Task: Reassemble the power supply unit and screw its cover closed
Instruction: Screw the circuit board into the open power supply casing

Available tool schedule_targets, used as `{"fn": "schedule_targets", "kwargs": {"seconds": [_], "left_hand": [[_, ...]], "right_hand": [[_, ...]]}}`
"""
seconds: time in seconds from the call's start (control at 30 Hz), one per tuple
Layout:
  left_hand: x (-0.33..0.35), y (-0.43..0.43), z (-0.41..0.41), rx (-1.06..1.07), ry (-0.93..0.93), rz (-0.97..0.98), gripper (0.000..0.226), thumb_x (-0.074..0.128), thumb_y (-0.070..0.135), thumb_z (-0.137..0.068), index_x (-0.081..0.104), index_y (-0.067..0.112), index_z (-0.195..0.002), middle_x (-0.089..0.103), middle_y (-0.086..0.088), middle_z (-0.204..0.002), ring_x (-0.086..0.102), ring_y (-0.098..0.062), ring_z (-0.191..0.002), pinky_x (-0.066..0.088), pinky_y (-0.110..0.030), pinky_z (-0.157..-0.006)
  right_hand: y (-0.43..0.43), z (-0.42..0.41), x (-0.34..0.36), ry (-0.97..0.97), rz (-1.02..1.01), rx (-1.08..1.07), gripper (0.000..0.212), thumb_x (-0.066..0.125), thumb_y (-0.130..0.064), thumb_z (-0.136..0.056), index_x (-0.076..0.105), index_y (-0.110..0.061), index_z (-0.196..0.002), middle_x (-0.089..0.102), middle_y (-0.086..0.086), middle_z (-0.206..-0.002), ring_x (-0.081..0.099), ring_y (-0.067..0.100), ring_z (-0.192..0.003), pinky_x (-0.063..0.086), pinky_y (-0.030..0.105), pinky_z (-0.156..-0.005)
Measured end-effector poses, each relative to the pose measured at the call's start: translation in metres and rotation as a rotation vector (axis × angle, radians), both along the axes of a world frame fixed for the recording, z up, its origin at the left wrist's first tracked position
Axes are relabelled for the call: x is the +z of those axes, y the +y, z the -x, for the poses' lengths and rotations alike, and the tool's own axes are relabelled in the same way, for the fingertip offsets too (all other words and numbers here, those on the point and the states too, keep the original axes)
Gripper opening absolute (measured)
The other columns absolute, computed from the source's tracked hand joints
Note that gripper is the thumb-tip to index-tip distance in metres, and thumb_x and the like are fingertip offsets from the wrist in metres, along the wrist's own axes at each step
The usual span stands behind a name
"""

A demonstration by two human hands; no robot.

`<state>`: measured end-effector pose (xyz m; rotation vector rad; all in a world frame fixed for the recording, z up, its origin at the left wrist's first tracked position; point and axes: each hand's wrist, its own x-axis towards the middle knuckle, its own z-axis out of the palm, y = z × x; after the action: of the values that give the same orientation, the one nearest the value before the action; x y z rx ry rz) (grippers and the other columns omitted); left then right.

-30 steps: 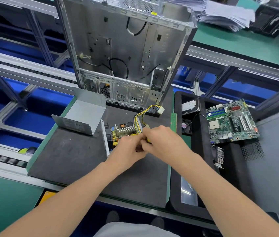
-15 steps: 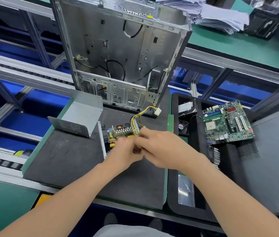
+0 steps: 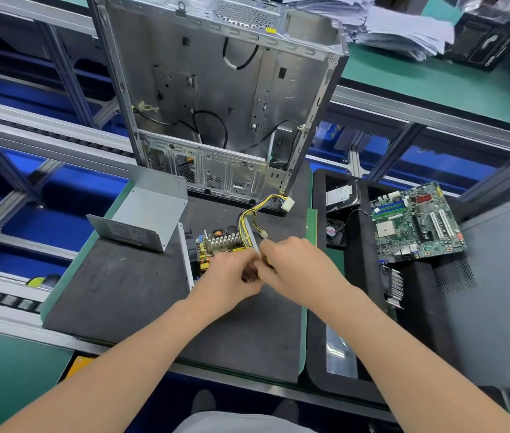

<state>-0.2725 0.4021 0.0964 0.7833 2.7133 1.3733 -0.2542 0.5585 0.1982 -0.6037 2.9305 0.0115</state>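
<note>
The open power supply [image 3: 216,245] lies on the black mat, its circuit board and heat sink exposed. A yellow and black cable bundle [image 3: 255,212] runs from it to a white connector [image 3: 287,203]. The grey metal cover [image 3: 146,218] stands apart, just left of the unit. My left hand [image 3: 230,278] and my right hand [image 3: 299,271] meet over the unit's near right corner. Curled fingers of both pinch a small dark part [image 3: 251,274] with a bit of yellow beside it; the hands hide what it is.
An empty computer case [image 3: 216,98] stands upright behind the mat. A black tray [image 3: 356,307] on the right holds a motherboard [image 3: 416,223], a small fan [image 3: 334,232] and a drive. A grey side panel [image 3: 497,292] lies far right. Paper stacks [image 3: 388,23] sit on the back bench.
Both hands stay together at the power supply's near right corner, with only small finger movements. The view has shifted slightly.
</note>
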Motion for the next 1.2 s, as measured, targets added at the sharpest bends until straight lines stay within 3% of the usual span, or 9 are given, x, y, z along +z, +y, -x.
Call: {"fn": "schedule_targets", "kwargs": {"seconds": [0.1, 0.23, 0.33, 0.47, 0.63, 0.8, 1.0, 1.1, 1.2], "left_hand": [[-0.001, 0.001, -0.002, 0.031, -0.001, -0.017, 0.036, 0.081, 0.005, -0.074, 0.059, 0.03, -0.085, 0.057, 0.026, -0.068, 0.062, 0.011, -0.077, 0.04, -0.002, -0.065], [0.003, 0.002, -0.003, 0.033, -0.011, -0.064, 0.058, 0.083, 0.003, -0.072, 0.051, 0.05, -0.081, 0.063, 0.036, -0.077, 0.061, 0.014, -0.076, 0.039, 0.002, -0.067], [0.004, 0.002, -0.003, 0.013, -0.025, -0.092, 0.064, 0.082, 0.0, -0.072, 0.049, 0.054, -0.076, 0.062, 0.041, -0.082, 0.062, 0.015, -0.075, 0.039, 0.002, -0.067], [-0.003, 0.002, -0.001, 0.033, -0.028, -0.017, 0.049, 0.082, 0.006, -0.071, 0.054, 0.046, -0.075, 0.06, 0.033, -0.066, 0.061, 0.012, -0.072, 0.04, -0.005, -0.062], [-0.001, 0.002, -0.001, 0.027, 0.013, -0.009, 0.045, 0.078, 0.015, -0.073, 0.046, 0.044, -0.083, 0.053, 0.027, -0.061, 0.06, 0.009, -0.07, 0.04, -0.005, -0.062], [-0.003, 0.001, -0.001, 0.011, -0.001, -0.026, 0.028, 0.079, 0.011, -0.075, 0.062, 0.029, -0.087, 0.061, 0.027, -0.071, 0.062, 0.009, -0.076, 0.042, -0.002, -0.066], [-0.003, 0.0, -0.001, 0.011, -0.006, -0.013, 0.029, 0.077, 0.009, -0.072, 0.062, 0.026, -0.09, 0.06, 0.027, -0.07, 0.063, 0.01, -0.075, 0.042, -0.002, -0.067], [-0.001, 0.002, -0.003, 0.03, -0.006, -0.022, 0.044, 0.081, 0.008, -0.072, 0.055, 0.039, -0.088, 0.059, 0.034, -0.068, 0.062, 0.014, -0.073, 0.04, 0.0, -0.065], [0.0, 0.002, -0.004, 0.021, -0.016, -0.044, 0.045, 0.082, 0.006, -0.074, 0.054, 0.039, -0.087, 0.061, 0.041, -0.081, 0.061, 0.014, -0.075, 0.04, 0.0, -0.066]], "right_hand": [[-0.007, -0.002, -0.008, 0.052, 0.04, -0.148, 0.027, 0.044, -0.037, -0.106, 0.04, -0.016, -0.091, 0.026, 0.0, -0.064, 0.042, 0.034, -0.069, 0.027, 0.036, -0.056], [-0.014, -0.001, -0.012, 0.087, -0.016, -0.259, 0.029, 0.04, -0.036, -0.108, 0.043, -0.014, -0.089, 0.036, 0.003, -0.071, 0.062, 0.038, -0.081, 0.032, 0.036, -0.061], [-0.017, -0.001, -0.008, 0.085, -0.091, -0.262, 0.04, 0.034, -0.044, -0.111, 0.048, -0.017, -0.084, 0.036, 0.003, -0.069, 0.063, 0.036, -0.081, 0.033, 0.035, -0.061], [-0.012, -0.003, 0.001, 0.071, -0.085, -0.126, 0.045, 0.032, -0.051, -0.11, 0.054, -0.017, -0.089, 0.043, 0.002, -0.08, 0.06, 0.033, -0.078, 0.035, 0.035, -0.061], [0.01, -0.007, 0.018, -0.057, -0.097, 0.315, 0.018, 0.056, -0.017, -0.094, 0.056, -0.018, -0.111, 0.05, 0.001, -0.109, 0.056, 0.027, -0.085, 0.047, 0.041, -0.059], [0.011, -0.005, 0.012, -0.077, -0.094, 0.181, 0.023, 0.05, -0.017, -0.098, 0.056, -0.016, -0.12, 0.049, 0.005, -0.109, 0.048, 0.029, -0.077, 0.041, 0.039, -0.063], [0.002, -0.002, 0.006, -0.019, -0.04, 0.06, 0.023, 0.043, -0.034, -0.106, 0.055, -0.015, -0.11, 0.052, 0.004, -0.092, 0.062, 0.036, -0.086, 0.047, 0.04, -0.067], [-0.001, -0.002, 0.0, 0.05, -0.028, -0.032, 0.026, 0.04, -0.039, -0.108, 0.04, -0.018, -0.093, 0.034, 0.001, -0.068, 0.049, 0.036, -0.07, 0.03, 0.036, -0.058], [-0.004, -0.003, -0.006, 0.084, 0.01, -0.166, 0.029, 0.042, -0.038, -0.107, 0.04, -0.017, -0.087, 0.026, 0.0, -0.06, 0.041, 0.036, -0.066, 0.029, 0.036, -0.058]]}}
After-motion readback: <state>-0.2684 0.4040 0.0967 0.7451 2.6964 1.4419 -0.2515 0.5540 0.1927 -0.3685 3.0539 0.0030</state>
